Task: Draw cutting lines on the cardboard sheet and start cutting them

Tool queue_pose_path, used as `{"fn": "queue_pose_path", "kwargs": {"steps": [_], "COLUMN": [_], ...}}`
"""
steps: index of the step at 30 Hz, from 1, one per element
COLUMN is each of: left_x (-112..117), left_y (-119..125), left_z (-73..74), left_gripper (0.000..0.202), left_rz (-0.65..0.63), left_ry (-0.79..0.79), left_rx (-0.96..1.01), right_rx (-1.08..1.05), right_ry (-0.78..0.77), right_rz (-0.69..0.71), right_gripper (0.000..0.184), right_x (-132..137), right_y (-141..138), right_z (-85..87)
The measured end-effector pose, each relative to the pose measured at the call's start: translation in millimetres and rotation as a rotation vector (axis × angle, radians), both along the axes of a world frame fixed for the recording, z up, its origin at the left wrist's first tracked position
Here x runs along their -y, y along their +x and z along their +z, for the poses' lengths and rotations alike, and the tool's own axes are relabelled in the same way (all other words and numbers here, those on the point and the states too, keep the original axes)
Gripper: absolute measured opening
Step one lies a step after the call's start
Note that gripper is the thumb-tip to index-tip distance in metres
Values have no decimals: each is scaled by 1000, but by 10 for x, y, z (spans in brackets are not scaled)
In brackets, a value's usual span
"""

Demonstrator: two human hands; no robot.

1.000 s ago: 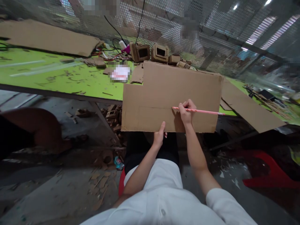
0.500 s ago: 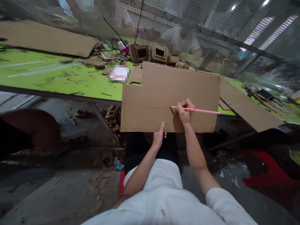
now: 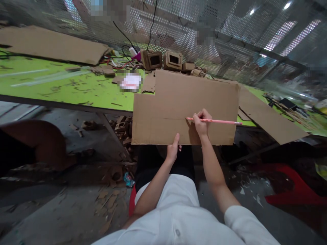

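1. Upper left of frame: corrugated cardboard sheet (image 3: 55,46), brown, matte, long, its right end ragged.
2. Left to centre: green tabletop (image 3: 95,98), smooth, littered with cardboard scraps and clear strips.
3. Centre: pencil line (image 3: 167,119), thin, dark, roughly parallel to the panel's lower edge. Judged best continued with light, even pressure; a heavy point could dent the soft face or skip on the ribs.
4. Below centre: left hand (image 3: 172,151), thumb over the panel's lower edge, fingers curled beneath and partly hidden, clamped on the board. A firm hold here should keep it from swinging, since the near part juts past the table.
5. Centre: cardboard panel (image 3: 194,92), the work piece, flat, brown, stepped at its upper-left corner, leaning over the table edge; lower edge slightly rough.
6. Right of centre: right hand (image 3: 201,124), thumb and fingers together, clamped on the pencil near its tip. Moving the whole forearm would likely give a straighter stroke than the fingers alone.
7. Same place: pencil (image 3: 222,121), slim, pink, patterned, nearly level across the frame, tip at the line's right end.
8. Right: second cardboard sheet (image 3: 270,117), flat, angular, overhanging the table.
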State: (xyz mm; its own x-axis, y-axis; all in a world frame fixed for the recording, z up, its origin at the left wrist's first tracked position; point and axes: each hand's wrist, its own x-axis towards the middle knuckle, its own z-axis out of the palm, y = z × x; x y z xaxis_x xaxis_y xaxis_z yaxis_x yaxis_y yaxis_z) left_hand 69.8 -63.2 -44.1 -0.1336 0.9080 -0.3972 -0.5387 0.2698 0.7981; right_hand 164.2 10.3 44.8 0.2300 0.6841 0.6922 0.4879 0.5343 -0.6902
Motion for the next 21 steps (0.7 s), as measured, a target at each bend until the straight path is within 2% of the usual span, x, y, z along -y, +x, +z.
{"fn": "queue_pose_path", "kwargs": {"steps": [14, 21], "left_x": [2, -2], "left_y": [4, 7], "left_z": [-13, -30], "left_gripper": [34, 35], "left_rz": [9, 5], "left_ry": [4, -8], "left_rx": [-20, -27], "right_rx": [-20, -57], "right_ry": [-22, -45], "right_rz": [-3, 76], "right_gripper": [32, 34], "right_x": [31, 4], "right_y": [-34, 9], "right_z": [10, -28]}}
